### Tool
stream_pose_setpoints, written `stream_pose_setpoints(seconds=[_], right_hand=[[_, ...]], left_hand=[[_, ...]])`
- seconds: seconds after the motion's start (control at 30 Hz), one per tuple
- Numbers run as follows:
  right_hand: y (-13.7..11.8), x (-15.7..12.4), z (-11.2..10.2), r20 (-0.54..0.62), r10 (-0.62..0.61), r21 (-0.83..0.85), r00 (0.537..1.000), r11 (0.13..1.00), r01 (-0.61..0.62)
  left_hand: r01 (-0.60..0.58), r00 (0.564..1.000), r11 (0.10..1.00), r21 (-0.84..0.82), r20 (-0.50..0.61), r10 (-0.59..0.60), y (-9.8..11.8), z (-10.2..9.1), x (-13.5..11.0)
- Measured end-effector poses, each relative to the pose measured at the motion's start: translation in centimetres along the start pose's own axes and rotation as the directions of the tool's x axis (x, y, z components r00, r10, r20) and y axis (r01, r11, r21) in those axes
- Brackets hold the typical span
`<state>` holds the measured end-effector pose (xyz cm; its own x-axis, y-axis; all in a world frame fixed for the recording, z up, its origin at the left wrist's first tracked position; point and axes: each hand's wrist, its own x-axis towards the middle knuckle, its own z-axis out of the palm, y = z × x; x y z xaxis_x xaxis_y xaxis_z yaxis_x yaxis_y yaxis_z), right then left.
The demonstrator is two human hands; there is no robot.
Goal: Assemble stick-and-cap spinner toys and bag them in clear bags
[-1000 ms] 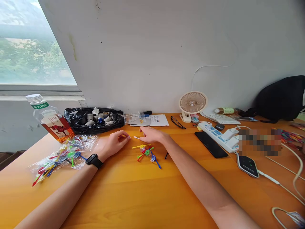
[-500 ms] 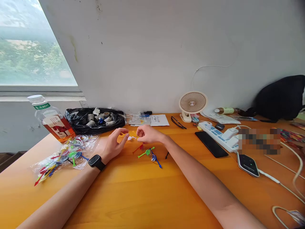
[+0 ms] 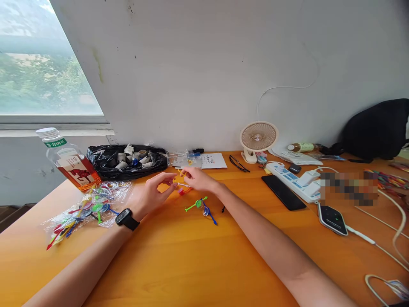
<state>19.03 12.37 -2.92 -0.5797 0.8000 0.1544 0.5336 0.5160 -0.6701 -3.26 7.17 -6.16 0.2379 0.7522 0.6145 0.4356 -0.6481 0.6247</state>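
My left hand (image 3: 156, 189), a black watch (image 3: 127, 218) on its wrist, pinches a small yellow plastic piece (image 3: 174, 181) between thumb and forefinger. Close beside it, my right hand (image 3: 198, 180) grips a thin yellow plastic arrow (image 3: 182, 173), partly hidden by the fingers. Below the hands, a red arrow piece (image 3: 182, 192) and a pale slim piece (image 3: 184, 185) are partly covered. Nearer me lie a green arrow spinner (image 3: 198, 204) and a blue arrow spinner (image 3: 207, 211) with round discs. The tip of a black arrow (image 3: 223, 209) shows by my right forearm.
Clear plastic bags of coloured spinners (image 3: 96, 207) lie at left, beside a tilted-looking drink bottle (image 3: 75, 166). Behind are a black bag of grey tubes (image 3: 128, 172), paper (image 3: 214, 160), glasses (image 3: 238, 163) and a fan (image 3: 258, 137). A power strip (image 3: 292, 181) and phone (image 3: 283, 192) sit right.
My left thumb and forefinger have closed on the small yellow piece. My right hand has shifted slightly, with the yellow arrow now showing at its fingertips. The red piece lies further left.
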Motion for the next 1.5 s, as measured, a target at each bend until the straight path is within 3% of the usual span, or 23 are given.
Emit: stream_pose_setpoints(seconds=[0.07, 0.23, 0.3, 0.4, 0.53, 0.67, 0.83, 0.9, 0.97, 1.1, 1.23, 1.33, 1.4, 1.43, 1.5], right_hand=[[1.0, -0.2, -0.4, -0.01, 0.025, -0.146, 1.0, 0.989, -0.026], [1.0, -0.8, -1.1, -0.01, -0.006, -0.236, 1.0, 0.972, 0.003], [0.2, -0.9, -1.0, 0.089, -0.06, -0.202, 0.994, 0.976, 0.077], [-0.9, -1.0, -0.6, 0.304, -0.104, -0.12, 0.947, 0.982, 0.146], [-1.0, -1.0, -0.8, 0.355, -0.042, -0.127, 0.934, 0.988, 0.093], [-0.5, -0.9, -1.7, 0.368, -0.023, -0.017, 0.93, 0.999, 0.031], [-0.3, -0.7, -1.8, 0.344, 0.001, 0.013, 0.939, 1.0, -0.006], [-0.3, -0.7, -1.9, 0.395, -0.024, 0.161, 0.918, 0.986, -0.043], [-0.3, -0.8, -2.1, 0.416, -0.078, 0.38, 0.906, 0.92, -0.095], [-0.7, -0.9, -2.2, 0.288, -0.109, 0.666, 0.951, 0.736, -0.117], [-1.0, -0.4, -0.9, 0.198, 0.022, 0.755, 0.98, 0.634, -0.167], [-1.1, 0.2, 0.0, -0.005, 0.132, 0.651, 0.991, 0.753, -0.097], [-1.3, 0.6, 0.2, -0.187, 0.088, 0.517, 0.978, 0.855, 0.022], [-1.5, 0.6, 0.2, -0.23, 0.04, 0.472, 0.972, 0.878, 0.076], [-1.7, 0.6, 0.1, -0.204, -0.031, 0.452, 0.978, 0.884, 0.122]], left_hand=[[0.048, 0.998, 0.999, 0.023, 0.033, -0.048, -0.9, -0.3, -0.3], [0.14, 0.985, 0.989, 0.057, 0.098, -0.145, -1.7, -0.5, -1.0], [0.147, 0.98, 0.986, 0.082, 0.123, -0.156, -1.4, -0.6, -1.1], [0.104, 0.977, 0.985, 0.137, 0.169, -0.127, -1.0, -0.7, -1.1], [0.003, 0.975, 0.979, 0.203, 0.216, -0.047, -1.0, -1.0, -1.2], [-0.109, 0.974, 0.962, 0.25, 0.219, 0.053, -0.6, -1.2, -1.0], [-0.073, 0.986, 0.971, 0.228, 0.165, 0.035, -0.3, -1.6, -1.0], [-0.048, 0.993, 0.979, 0.2, 0.115, 0.025, -0.3, -1.6, -1.1], [0.002, 0.999, 0.989, 0.146, 0.04, -0.008, -0.3, -1.5, -1.1], [0.125, 0.99, 0.987, -0.099, -0.051, -0.131, 0.5, -0.3, -0.5], [0.127, 0.988, 0.947, -0.295, -0.052, -0.149, 1.3, 1.3, 0.5], [0.119, 0.983, 0.956, -0.267, -0.101, -0.15, 1.4, 1.6, 1.1], [0.109, 0.986, 0.977, -0.181, -0.108, -0.13, 1.5, 1.1, 1.5], [0.096, 0.99, 0.988, -0.124, -0.093, -0.108, 1.7, 0.7, 1.7], [0.051, 0.998, 0.999, -0.018, -0.046, -0.051, 2.2, -0.1, 2.0]])
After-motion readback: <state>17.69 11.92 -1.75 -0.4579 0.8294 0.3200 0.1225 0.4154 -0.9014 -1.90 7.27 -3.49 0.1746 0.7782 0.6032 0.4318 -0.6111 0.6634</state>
